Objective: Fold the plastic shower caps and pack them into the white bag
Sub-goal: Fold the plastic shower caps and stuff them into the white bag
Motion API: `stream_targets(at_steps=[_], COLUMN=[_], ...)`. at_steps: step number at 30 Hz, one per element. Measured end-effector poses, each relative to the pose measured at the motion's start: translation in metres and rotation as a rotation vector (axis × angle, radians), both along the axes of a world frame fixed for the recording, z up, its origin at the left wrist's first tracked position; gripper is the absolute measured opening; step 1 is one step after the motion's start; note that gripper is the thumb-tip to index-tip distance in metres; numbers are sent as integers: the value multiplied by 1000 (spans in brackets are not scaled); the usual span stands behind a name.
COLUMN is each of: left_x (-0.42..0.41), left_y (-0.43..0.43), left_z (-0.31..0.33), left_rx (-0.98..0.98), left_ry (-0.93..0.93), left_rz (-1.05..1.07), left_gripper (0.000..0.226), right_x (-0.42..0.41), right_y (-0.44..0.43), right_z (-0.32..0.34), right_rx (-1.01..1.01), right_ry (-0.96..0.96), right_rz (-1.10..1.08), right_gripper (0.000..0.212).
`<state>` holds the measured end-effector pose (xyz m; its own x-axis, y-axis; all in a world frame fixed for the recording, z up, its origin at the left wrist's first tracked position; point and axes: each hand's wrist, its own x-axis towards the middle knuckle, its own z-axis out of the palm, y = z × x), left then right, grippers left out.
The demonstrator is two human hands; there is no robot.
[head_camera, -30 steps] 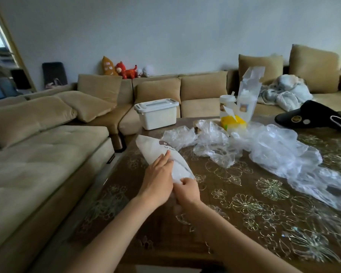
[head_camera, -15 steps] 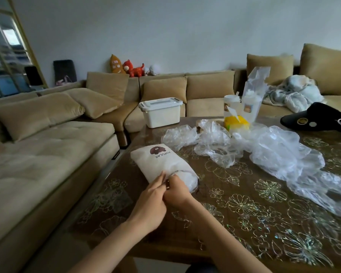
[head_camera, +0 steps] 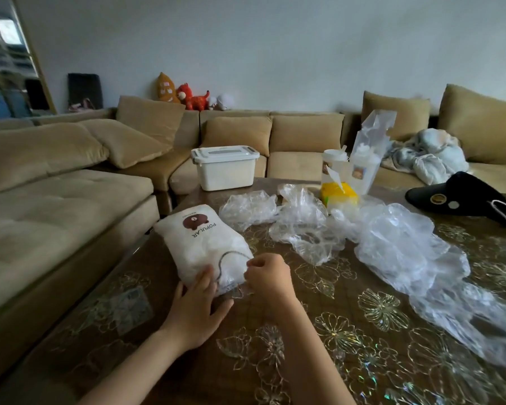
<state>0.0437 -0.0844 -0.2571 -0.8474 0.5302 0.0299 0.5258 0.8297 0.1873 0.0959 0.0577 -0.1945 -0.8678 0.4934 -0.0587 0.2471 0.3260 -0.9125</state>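
Note:
The white bag (head_camera: pixel 200 244), printed with a brown bear and the word POPULAR, lies flat and stuffed on the patterned table (head_camera: pixel 348 331), its mouth toward me. My left hand (head_camera: pixel 197 309) rests flat on the bag's near end, fingers spread. My right hand (head_camera: pixel 268 277) is closed on the bag's thin drawstring (head_camera: pixel 227 260), which loops over the mouth. Several loose clear plastic shower caps (head_camera: pixel 304 226) lie crumpled across the table to the right, the biggest heap (head_camera: pixel 406 249) trailing to the right edge.
A white lidded box (head_camera: pixel 225 166) stands at the table's far edge. A yellow pack (head_camera: pixel 338 194), a white canister (head_camera: pixel 333 165) and a clear packet (head_camera: pixel 368 153) stand behind the caps. A black cap (head_camera: pixel 462 195) lies far right. Beige sofas (head_camera: pixel 56 206) flank the table.
The bag went from held up in both hands to lying flat on the table. My right hand has pulled the drawstring toward the right; my left hand now presses the bag's near end.

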Motion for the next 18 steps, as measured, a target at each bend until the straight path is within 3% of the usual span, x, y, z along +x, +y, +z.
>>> stream_targets(at_steps=[3, 4, 6, 8, 10, 12, 15, 18], left_x=[-18, -21, -25, -20, -15, -12, -14, -16], left_y=[14, 18, 25, 29, 29, 28, 27, 30], left_z=[4, 5, -1, -4, -7, -6, -7, -4], left_rx=[-77, -60, 53, 273, 443, 514, 496, 431], left_ry=[17, 18, 36, 166, 442, 615, 652, 680], left_rz=[71, 83, 106, 126, 109, 77, 17, -19], left_gripper=[89, 90, 100, 81, 46, 26, 8, 13], right_x=[0, -1, -10, -18, -29, -37, -44, -43], right_y=[19, 22, 33, 50, 64, 70, 60, 53], right_z=[-10, -14, -23, -31, -39, -44, -40, -25], right_rx=[167, 297, 546, 661, 698, 721, 726, 648], right_ry=[-8, -59, -162, -237, -328, -381, -368, -186], right_rz=[-213, -244, -228, -170, -145, -142, -152, -230], right_gripper=[30, 33, 41, 47, 51, 56, 50, 23])
